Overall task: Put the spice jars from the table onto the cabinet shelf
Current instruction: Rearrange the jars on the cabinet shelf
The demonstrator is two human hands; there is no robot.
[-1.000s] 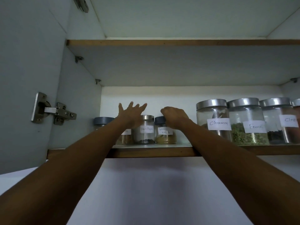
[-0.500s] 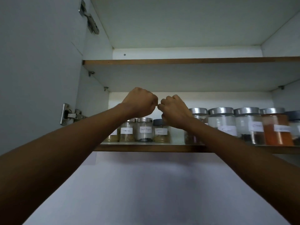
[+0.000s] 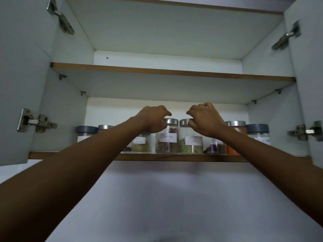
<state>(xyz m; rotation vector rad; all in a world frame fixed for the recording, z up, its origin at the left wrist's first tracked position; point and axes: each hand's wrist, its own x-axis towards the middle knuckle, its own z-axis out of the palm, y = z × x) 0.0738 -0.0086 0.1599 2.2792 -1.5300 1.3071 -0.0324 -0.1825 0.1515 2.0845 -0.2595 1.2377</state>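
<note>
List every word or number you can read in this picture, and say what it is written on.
None can be read.
White paper label on the glass jar of brown sticks: handwriting, blurred.
White label on the glass jar of green seeds: blurred.
White label on the small jar of yellow-green powder: too small.

The lower cabinet shelf (image 3: pixel 174 157), edged in brown wood, carried a row of labelled glass spice jars. From the left stood a grey-lidded jar (image 3: pixel 85 135), a yellow-powder jar (image 3: pixel 141 145), a cinnamon-stick jar (image 3: pixel 167 139), a green-seed jar (image 3: pixel 191 143), an orange-powder jar (image 3: pixel 235 137) and, far right, another grey-lidded jar (image 3: pixel 258 132).
</note>
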